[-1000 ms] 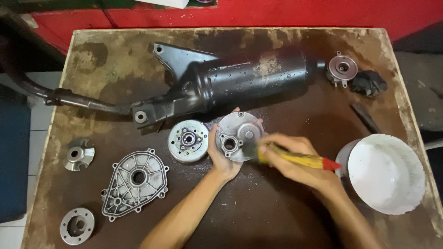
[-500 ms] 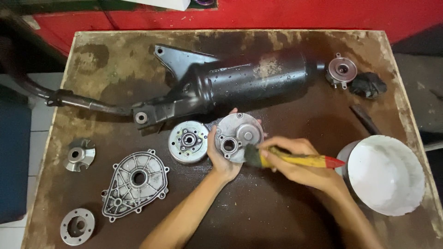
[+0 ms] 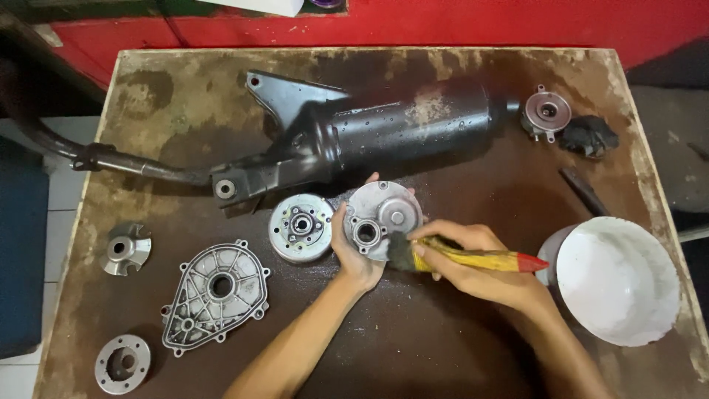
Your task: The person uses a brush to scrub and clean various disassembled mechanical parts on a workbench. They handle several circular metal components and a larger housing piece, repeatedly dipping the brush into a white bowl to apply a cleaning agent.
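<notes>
My left hand [image 3: 353, 255] holds a round silver metal engine part [image 3: 382, 214] tilted up off the brown table [image 3: 458, 347]. My right hand [image 3: 473, 266] grips a paintbrush [image 3: 473, 258] with a yellow handle and red tip. The brush's dark bristles touch the lower right edge of the round part. A round flywheel-like part [image 3: 299, 227] lies on the table just left of my left hand.
A long black exhaust muffler [image 3: 369, 137] with its pipe lies across the back. A white bowl [image 3: 617, 281] stands at the right. A silver engine cover [image 3: 214, 288], two small metal pieces [image 3: 125, 247] [image 3: 122, 362], another round part [image 3: 545, 112] and a black lump [image 3: 587, 135] lie around.
The brush has shifted slightly down along the round part's edge. My left hand keeps the part in nearly the same place.
</notes>
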